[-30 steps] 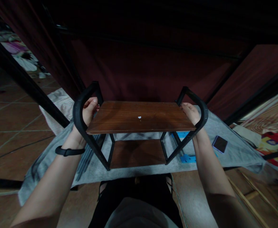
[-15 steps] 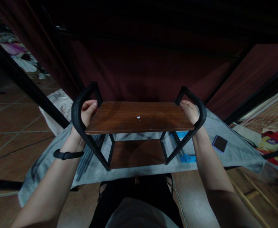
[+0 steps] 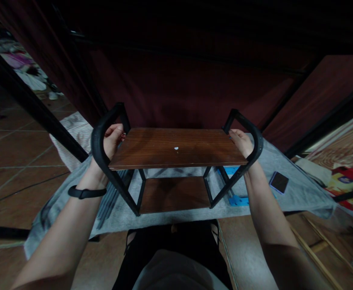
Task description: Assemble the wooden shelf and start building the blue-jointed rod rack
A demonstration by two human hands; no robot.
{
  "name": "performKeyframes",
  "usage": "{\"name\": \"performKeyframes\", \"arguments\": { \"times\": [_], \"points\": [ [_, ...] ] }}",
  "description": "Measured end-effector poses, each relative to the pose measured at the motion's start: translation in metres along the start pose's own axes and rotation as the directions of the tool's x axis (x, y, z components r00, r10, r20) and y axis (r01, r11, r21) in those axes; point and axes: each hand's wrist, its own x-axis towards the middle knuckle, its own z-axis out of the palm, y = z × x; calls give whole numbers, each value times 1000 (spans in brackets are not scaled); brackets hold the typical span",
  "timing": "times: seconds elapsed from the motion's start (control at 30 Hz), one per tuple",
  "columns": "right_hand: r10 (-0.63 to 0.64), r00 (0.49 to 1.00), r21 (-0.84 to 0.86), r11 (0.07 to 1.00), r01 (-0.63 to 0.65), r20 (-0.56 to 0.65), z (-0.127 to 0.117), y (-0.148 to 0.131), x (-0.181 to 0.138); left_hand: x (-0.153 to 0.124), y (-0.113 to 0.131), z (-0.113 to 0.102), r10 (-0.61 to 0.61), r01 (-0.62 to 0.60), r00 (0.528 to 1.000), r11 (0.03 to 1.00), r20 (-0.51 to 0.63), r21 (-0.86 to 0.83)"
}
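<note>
A small two-tier shelf with a black metal frame (image 3: pixel 99 149) stands on a grey cloth (image 3: pixel 297 193) on the floor. Its upper brown wooden board (image 3: pixel 176 151) lies between curved side frames; a lower board (image 3: pixel 173 193) sits beneath. My left hand (image 3: pixel 111 141) reaches through the left frame loop and grips the upper board's left end, fingers curled. My right hand (image 3: pixel 241 143) does the same at the right end, inside the right frame loop (image 3: pixel 256 143). A black band is on my left wrist.
A dark phone (image 3: pixel 279 182) and blue plastic pieces (image 3: pixel 238 200) lie on the cloth to the right. Grey rods (image 3: pixel 110 201) lie at the left under the shelf. Dark furniture panels rise behind. Tiled floor at left; wooden sticks at lower right.
Both hands have stayed at the ends of the upper board, shifting only slightly. The shelf has not visibly moved.
</note>
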Motion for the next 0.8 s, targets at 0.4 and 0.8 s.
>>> {"name": "performKeyframes", "arguments": {
  "times": [0.4, 0.8],
  "points": [
    [26, 1000, 19, 999, -26, -3, 6, -7, 7, -4, -3, -4, 28, -25, 999, 996, -30, 84],
    [-34, 999, -12, 999, 34, -34, 1, -3, -2, -3, 5, 3, -24, 25, 998, 999, -54, 20]
  ]
}}
